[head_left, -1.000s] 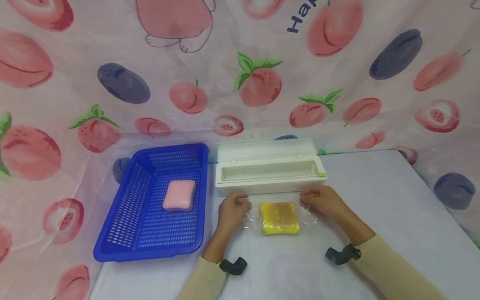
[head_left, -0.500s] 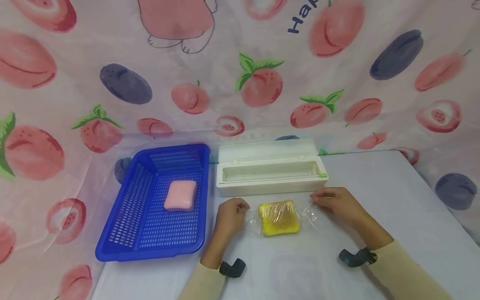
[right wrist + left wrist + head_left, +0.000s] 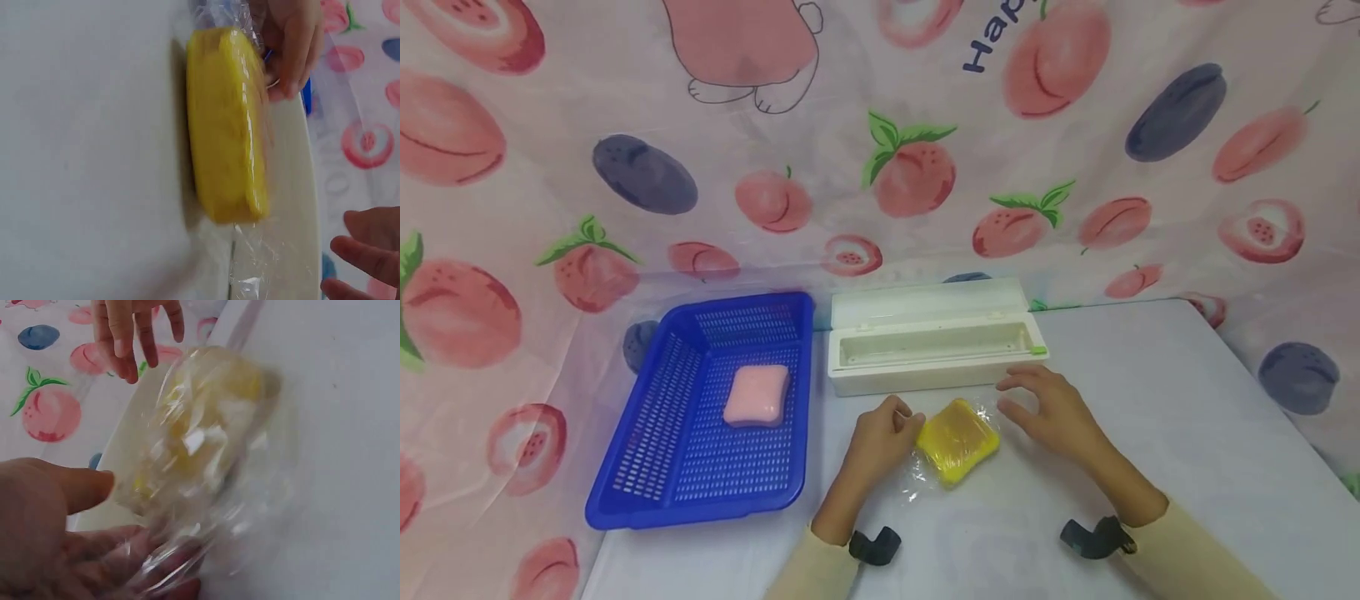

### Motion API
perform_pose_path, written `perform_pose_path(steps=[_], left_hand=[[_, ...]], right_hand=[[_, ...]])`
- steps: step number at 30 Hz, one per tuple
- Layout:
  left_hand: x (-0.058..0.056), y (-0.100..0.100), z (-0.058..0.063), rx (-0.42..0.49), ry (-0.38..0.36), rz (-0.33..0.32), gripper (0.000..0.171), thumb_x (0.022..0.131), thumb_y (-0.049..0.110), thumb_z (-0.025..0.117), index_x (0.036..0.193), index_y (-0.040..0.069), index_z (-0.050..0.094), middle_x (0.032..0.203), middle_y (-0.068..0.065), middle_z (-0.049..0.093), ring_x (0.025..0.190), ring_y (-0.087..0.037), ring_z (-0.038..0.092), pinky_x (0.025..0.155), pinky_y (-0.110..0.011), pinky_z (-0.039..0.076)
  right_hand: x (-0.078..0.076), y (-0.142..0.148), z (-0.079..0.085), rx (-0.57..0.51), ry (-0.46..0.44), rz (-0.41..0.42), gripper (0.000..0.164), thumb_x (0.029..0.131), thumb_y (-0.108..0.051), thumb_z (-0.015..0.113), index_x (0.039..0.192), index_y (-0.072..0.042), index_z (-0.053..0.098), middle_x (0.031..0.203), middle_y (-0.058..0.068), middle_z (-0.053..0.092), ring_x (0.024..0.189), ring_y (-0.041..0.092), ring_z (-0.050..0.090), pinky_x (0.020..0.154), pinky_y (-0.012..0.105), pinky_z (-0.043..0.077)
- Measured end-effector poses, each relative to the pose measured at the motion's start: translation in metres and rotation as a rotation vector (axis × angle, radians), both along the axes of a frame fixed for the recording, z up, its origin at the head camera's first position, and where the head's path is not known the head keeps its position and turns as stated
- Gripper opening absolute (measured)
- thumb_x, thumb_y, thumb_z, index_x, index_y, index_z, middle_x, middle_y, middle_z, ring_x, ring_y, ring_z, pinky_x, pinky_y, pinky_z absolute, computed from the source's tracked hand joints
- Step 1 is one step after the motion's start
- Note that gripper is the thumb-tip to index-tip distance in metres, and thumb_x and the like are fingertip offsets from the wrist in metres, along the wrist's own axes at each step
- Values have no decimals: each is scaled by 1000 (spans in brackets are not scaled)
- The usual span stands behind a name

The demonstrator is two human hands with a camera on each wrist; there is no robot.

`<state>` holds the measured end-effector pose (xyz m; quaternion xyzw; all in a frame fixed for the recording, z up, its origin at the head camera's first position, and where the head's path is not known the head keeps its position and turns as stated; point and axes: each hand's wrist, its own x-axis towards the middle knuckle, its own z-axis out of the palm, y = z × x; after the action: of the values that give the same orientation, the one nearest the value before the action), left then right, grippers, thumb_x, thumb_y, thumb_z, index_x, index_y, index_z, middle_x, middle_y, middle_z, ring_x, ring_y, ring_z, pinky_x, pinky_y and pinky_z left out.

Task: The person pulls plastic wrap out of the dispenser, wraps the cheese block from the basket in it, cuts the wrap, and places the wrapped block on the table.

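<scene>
A yellow, toast-shaped slice (image 3: 958, 440) with a brownish top lies turned at an angle on the white table, inside clear plastic wrap (image 3: 919, 483). Close to its left corner, my left hand (image 3: 883, 437) holds the loose end of the wrap. The left wrist view shows film (image 3: 187, 550) over those fingers, blurred, so the exact grip is hard to see. To the right of the slice is my right hand (image 3: 1052, 412), its fingers spread and apart from it. In the right wrist view the slice (image 3: 225, 125) shows its thick yellow side.
Behind the slice stands a long white box (image 3: 936, 379) with its lid raised and a small green piece at its right end. A blue plastic basket (image 3: 696, 508) on the left contains a pink, similarly shaped block (image 3: 757, 395). Fruit-printed cloth (image 3: 820, 108) hangs behind the table.
The wrapped slice has turned from square-on to diagonal. My left hand has come right, up against its corner. The right hand moved outward, then back in, its fingers now spread.
</scene>
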<state>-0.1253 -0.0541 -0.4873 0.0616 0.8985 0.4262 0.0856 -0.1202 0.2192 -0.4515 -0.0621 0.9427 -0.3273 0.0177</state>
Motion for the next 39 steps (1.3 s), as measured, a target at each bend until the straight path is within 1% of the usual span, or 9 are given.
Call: perform_pose_path(steps=[4,7,11,19,23,26,29,33,39], left_hand=[[4,1,0,-8,-62,-65,34,96,39,67,105,7,75,73,4,65,69,-12,58,60,-27,48],[5,2,0,-5,-75,-120,26,94,34,70,89,10,80,66,6,63,64,-10,54,58,-25,43],[9,8,-1,25,-101,-135,22,93,26,71,76,12,76,61,6,62,58,-9,51,53,-23,40],[26,23,0,348,-420,-67,19,104,21,55,93,6,52,69,-11,69,55,-21,71,51,-35,60],[29,23,6,406,-443,-62,16,105,19,53,101,6,46,75,-15,69,57,-26,73,53,-37,61],[29,21,12,423,-414,-79,16,103,14,57,105,3,45,85,-16,66,60,-28,74,55,-38,61],[28,17,19,320,-302,-151,19,94,6,62,110,2,52,101,-16,62,71,-24,73,64,-35,61],[26,11,25,128,-128,-253,29,82,-1,72,108,9,69,120,-14,52,100,-23,60,81,-37,53],[23,10,24,90,-94,-278,19,80,6,81,97,13,77,127,-12,55,118,-27,57,96,-43,51]], right_hand=[[8,-12,6,23,-7,14,29,90,-24,77,112,-7,70,119,17,63,102,34,63,82,47,60],[8,-16,1,-55,-179,49,30,88,-26,79,106,-7,65,99,10,65,79,21,62,63,32,55],[7,-19,-14,-173,-367,91,35,87,-28,80,107,-9,59,93,6,64,70,19,62,62,32,54],[23,-15,-23,-488,-613,116,63,96,-27,71,142,-2,36,146,25,43,83,23,70,70,39,63],[30,-14,-19,-657,-705,139,77,94,-20,74,151,-6,25,159,27,19,90,29,72,77,44,63],[35,-14,-13,-620,-646,139,70,89,-23,79,145,-11,40,161,22,16,114,36,63,86,46,61],[40,-14,-7,-525,-565,150,58,83,-28,84,132,-16,56,166,19,11,122,38,61,93,47,58],[45,-18,-4,-408,-418,197,55,76,-25,91,124,-16,66,170,12,7,106,23,72,88,35,61],[49,-30,-9,-66,23,330,36,70,-3,89,103,-12,79,149,9,51,87,5,67,74,19,58]])
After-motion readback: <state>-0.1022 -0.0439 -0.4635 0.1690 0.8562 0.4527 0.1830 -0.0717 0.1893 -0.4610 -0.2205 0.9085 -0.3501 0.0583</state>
